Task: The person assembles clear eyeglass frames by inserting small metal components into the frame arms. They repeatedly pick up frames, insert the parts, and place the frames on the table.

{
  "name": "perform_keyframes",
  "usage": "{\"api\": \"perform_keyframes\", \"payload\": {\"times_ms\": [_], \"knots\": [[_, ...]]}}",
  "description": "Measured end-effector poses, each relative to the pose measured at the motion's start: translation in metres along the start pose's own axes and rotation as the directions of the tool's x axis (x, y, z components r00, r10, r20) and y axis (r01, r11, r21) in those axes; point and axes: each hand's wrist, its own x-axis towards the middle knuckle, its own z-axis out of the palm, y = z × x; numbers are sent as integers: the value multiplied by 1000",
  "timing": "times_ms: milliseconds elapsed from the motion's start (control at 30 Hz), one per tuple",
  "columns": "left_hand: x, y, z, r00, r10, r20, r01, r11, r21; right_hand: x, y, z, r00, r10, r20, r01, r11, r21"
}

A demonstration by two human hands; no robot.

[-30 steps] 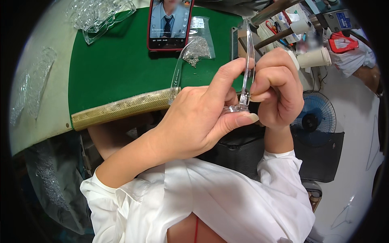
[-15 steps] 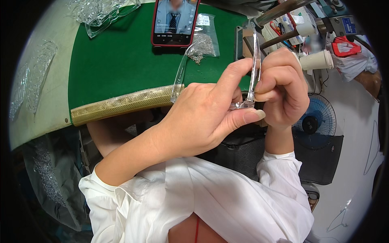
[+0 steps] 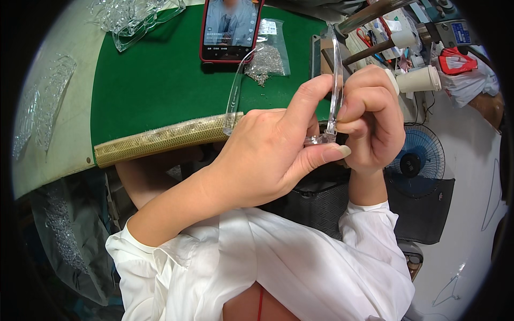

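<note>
My left grip (image 3: 257, 152) holds the clear glasses (image 3: 337, 69), arms unfolded, near the edge of the green tabletop (image 3: 155, 85). My right grip (image 3: 377, 117) curls against one hinge; whether it pinches anything, I cannot tell. Beyond, a phone (image 3: 230, 55) sits beside a bag (image 3: 271, 56).

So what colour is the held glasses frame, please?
The glasses frame is transparent and colourless, in the head view.
</note>
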Motion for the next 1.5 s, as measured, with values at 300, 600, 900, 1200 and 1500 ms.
{"api": "perform_keyframes", "payload": {"times_ms": [300,600,900,1200,1500], "knots": [[-1,3,-1,996,-74,40,79,988,-134,-2,2,2,999,27,-26,-26,999,34],[-1,1,-2,997,-60,41,64,993,-104,0,1,-4,999,31,24,-32,999,43],[-1,2,-1,991,-106,77,121,964,-236,-2,1,0,998,58,-20,-56,993,101],[1,2,1,989,-120,84,143,913,-382,-1,4,-4,1000,-11,-26,13,997,78],[5,3,-4,987,-129,98,151,951,-269,-2,4,-8,986,162,32,-164,948,273]]}}
